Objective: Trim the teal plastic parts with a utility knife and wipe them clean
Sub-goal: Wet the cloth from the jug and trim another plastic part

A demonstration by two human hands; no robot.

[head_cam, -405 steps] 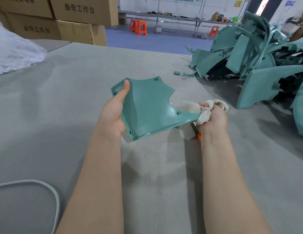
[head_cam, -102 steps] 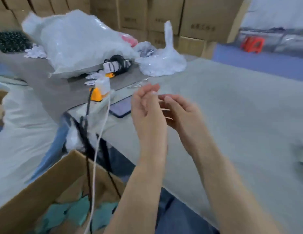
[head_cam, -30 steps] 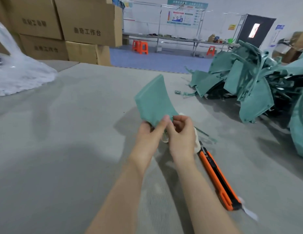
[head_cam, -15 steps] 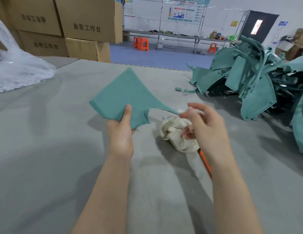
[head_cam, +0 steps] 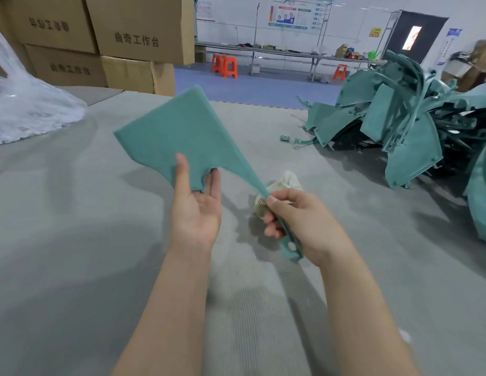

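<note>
The plastic part (head_cam: 182, 137) is up over the bench (head_cam: 73, 240), with the left hand (head_cam: 195, 210) at its near edge and the right hand (head_cam: 298, 223) at its tip. A rag (head_cam: 288, 180) lies on the bench just behind the right hand. A pile of parts (head_cam: 399, 126) sits far right, a plastic bag (head_cam: 27, 112) far left, and cardboard boxes (head_cam: 128, 36) behind the bag.

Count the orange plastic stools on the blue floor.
3. Two orange plastic stools stand side by side right of the brown cardboard boxes; the third orange stool stands further right. The pile of teal plastic parts may hide more.

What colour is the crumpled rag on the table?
Cream-white, in the head view: the rag lies just beyond the right hand, which grips the teal plastic part.
</note>
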